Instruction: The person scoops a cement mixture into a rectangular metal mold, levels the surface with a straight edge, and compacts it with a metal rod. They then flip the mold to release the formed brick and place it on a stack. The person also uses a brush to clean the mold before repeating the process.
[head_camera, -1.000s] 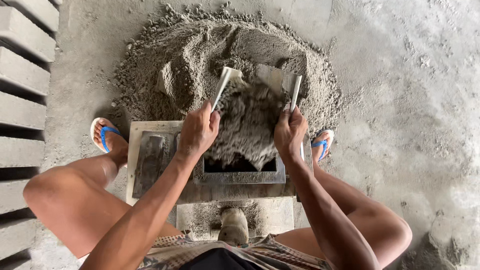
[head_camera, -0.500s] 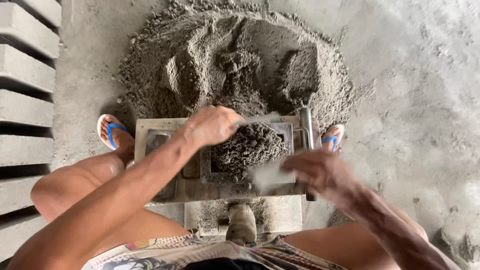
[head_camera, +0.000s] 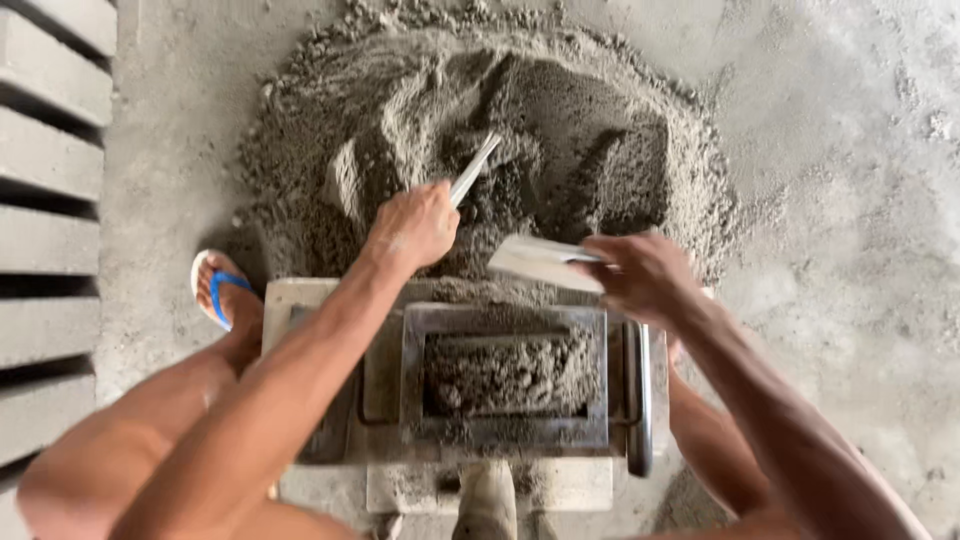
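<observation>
head view: metal block mould (head_camera: 505, 375) low in the middle, part-filled with grey mix, just before the mortar heap (head_camera: 490, 150) on the concrete floor (head_camera: 830, 200). left hand (head_camera: 415, 222) clenched round a pale flat stick (head_camera: 473, 168) poking into the heap. right hand (head_camera: 645, 275) grasping a flat scraper blade (head_camera: 540, 262) above the mould's far edge. blue sandal (head_camera: 215, 290) left of the mould, stacked grey blocks (head_camera: 50, 200) further left.

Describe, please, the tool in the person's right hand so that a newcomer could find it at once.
Start at the big grey heap of damp sand-cement mix on the concrete floor. At its near edge stands a rectangular metal block mould. Just above its right corner, the right hand holds a flat pale blade, broad, unlike the left hand's thin tool.
</observation>
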